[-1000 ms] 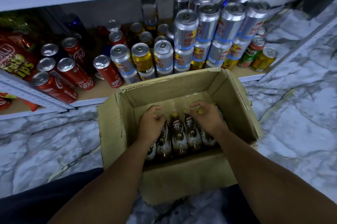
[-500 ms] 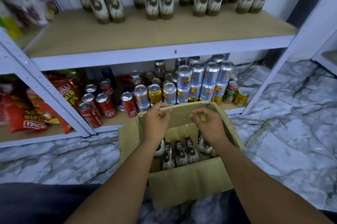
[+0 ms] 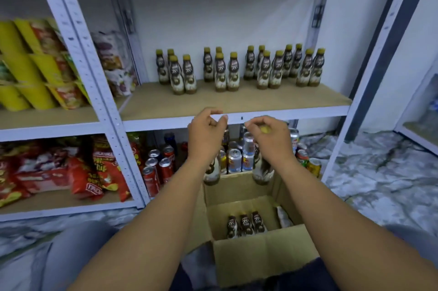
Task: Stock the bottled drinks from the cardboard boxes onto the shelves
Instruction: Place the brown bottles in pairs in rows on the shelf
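My left hand (image 3: 205, 135) grips the top of a brown bottle (image 3: 211, 173) that hangs below it. The yellow cap of a second brown bottle (image 3: 262, 171) is held in my right hand (image 3: 269, 136). Both bottles hang above the far rim of the open cardboard box (image 3: 265, 252), just below the front edge of the middle shelf (image 3: 237, 104). Three more bottles (image 3: 245, 224) stand inside the box, and one lies on its side at the right. Several brown bottles with yellow caps (image 3: 237, 70) stand in groups at the back of that shelf.
Drink cans (image 3: 237, 160) crowd the bottom shelf behind my hands. Snack bags (image 3: 78, 172) fill the lower left bay and yellow packs (image 3: 30, 65) the upper left. A white upright post (image 3: 94, 91) divides the bays. Marble floor lies to the right.
Both hands have risen out of the box, each carrying a bottle up to the level of the middle shelf's front edge. The view has tilted upward.
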The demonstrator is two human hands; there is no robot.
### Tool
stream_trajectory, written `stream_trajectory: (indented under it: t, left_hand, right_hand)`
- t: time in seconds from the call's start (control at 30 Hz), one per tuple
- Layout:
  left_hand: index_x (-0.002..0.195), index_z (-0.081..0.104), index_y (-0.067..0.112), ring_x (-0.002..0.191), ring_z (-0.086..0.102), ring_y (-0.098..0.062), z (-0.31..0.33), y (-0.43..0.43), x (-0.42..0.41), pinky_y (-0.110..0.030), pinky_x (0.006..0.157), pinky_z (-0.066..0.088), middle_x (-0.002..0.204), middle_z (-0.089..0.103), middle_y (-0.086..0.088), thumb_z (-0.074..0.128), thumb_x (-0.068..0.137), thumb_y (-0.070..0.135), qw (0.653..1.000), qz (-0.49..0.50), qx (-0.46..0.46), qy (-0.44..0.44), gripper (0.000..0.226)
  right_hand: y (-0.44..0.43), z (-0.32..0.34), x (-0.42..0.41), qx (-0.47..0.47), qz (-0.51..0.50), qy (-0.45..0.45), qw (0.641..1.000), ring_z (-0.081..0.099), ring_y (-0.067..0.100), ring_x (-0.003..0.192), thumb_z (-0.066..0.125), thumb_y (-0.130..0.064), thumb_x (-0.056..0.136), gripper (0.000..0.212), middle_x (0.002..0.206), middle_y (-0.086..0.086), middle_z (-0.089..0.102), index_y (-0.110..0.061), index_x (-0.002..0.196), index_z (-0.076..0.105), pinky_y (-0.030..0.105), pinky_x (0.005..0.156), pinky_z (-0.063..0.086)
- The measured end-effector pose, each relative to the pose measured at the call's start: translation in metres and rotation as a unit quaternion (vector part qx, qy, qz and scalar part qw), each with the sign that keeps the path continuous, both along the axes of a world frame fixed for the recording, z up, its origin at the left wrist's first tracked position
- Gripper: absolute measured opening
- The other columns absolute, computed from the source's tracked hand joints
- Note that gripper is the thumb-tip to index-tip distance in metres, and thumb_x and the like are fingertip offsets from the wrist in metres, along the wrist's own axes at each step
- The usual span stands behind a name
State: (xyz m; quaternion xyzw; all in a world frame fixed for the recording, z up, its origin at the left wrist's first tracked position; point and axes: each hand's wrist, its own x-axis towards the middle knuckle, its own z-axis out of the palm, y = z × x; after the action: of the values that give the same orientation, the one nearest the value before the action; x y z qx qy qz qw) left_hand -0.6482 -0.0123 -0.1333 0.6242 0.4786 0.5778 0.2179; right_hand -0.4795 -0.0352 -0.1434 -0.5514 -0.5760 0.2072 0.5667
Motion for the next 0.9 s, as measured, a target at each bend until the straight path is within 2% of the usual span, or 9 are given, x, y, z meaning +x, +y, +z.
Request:
stream_trajectory:
  t: [0.13,0.3,0.4,0.53,0.6,0.67,0.73,0.9]
  left_hand:
    - [0.093,0.066,0.035,0.065,0.066,-0.023,0.045,0.011,-0.009,-0.039,0.066,0.056,0.067,0.065,-0.006,0.068,0.095,0.028,0.999,0.007,0.033,-0.020,0.008]
    - [0.096,0.068,0.030,0.065,0.066,-0.017,0.089,0.035,-0.021,-0.032,0.064,0.054,0.067,0.067,0.005,0.071,0.095,0.027,0.997,0.020,0.060,-0.036,0.004]
    - [0.100,0.071,0.026,0.059,0.064,-0.017,0.103,0.059,-0.028,-0.038,0.064,0.058,0.064,0.067,-0.003,0.071,0.094,0.028,0.997,0.032,0.067,-0.034,0.006]
    - [0.102,0.071,0.023,0.055,0.054,-0.009,0.113,0.100,-0.035,-0.027,0.060,0.049,0.066,0.065,-0.011,0.070,0.096,0.028,0.996,0.044,0.070,-0.031,0.008]
    - [0.103,0.071,0.023,0.056,0.053,-0.010,0.115,0.121,-0.036,-0.025,0.058,0.046,0.070,0.065,-0.016,0.070,0.096,0.028,0.996,0.045,0.065,-0.029,0.009]
    - [0.103,0.070,0.023,0.056,0.054,-0.006,0.116,0.143,-0.036,-0.021,0.057,0.044,0.070,0.065,-0.013,0.070,0.096,0.028,0.997,0.049,0.059,-0.022,0.009]
    - [0.102,0.070,0.024,0.055,0.054,-0.003,0.114,0.163,-0.036,-0.019,0.056,0.042,0.068,0.065,-0.008,0.070,0.095,0.027,0.997,0.050,0.054,-0.023,0.007]
    - [0.101,0.070,0.024,0.059,0.057,-0.006,0.107,0.208,-0.036,-0.019,0.058,0.045,0.071,0.067,-0.013,0.071,0.095,0.026,0.997,0.053,0.049,-0.021,0.006]
  right_hand:
    - [0.011,0.047,-0.013,0.038,0.001,-0.005,0.999,0.066,0.017,0.065,0.073,-0.035,0.091,0.012,0.072,-0.003,0.069,-0.028,0.082,0.073,0.033,0.064,0.054]
    - [0.042,0.094,-0.026,0.072,0.030,0.012,0.997,0.061,0.012,0.056,0.074,-0.030,0.091,0.013,0.056,-0.010,0.063,-0.027,0.078,0.073,0.032,0.061,0.052]
    - [0.071,0.110,-0.031,0.078,0.041,0.019,0.996,0.061,0.008,0.057,0.074,-0.029,0.091,0.014,0.059,-0.016,0.065,-0.029,0.077,0.073,0.028,0.061,0.051]
    - [0.118,0.123,-0.035,0.089,0.048,0.007,0.995,0.065,0.004,0.074,0.073,-0.032,0.090,0.011,0.079,-0.018,0.073,-0.031,0.078,0.075,0.031,0.075,0.054]
    - [0.142,0.126,-0.037,0.084,0.054,0.005,0.995,0.061,0.001,0.069,0.073,-0.033,0.090,0.012,0.071,-0.019,0.069,-0.031,0.079,0.075,0.028,0.072,0.049]
    - [0.165,0.126,-0.039,0.075,0.057,0.012,0.996,0.058,0.001,0.064,0.074,-0.035,0.090,0.013,0.063,-0.019,0.065,-0.029,0.079,0.075,0.026,0.070,0.046]
    - [0.187,0.125,-0.041,0.069,0.059,0.016,0.996,0.058,0.002,0.063,0.074,-0.034,0.089,0.013,0.063,-0.017,0.064,-0.028,0.078,0.075,0.026,0.068,0.045]
    - [0.232,0.116,-0.044,0.059,0.057,0.012,0.997,0.058,0.000,0.062,0.074,-0.030,0.090,0.012,0.066,-0.017,0.067,-0.028,0.078,0.076,0.024,0.067,0.045]
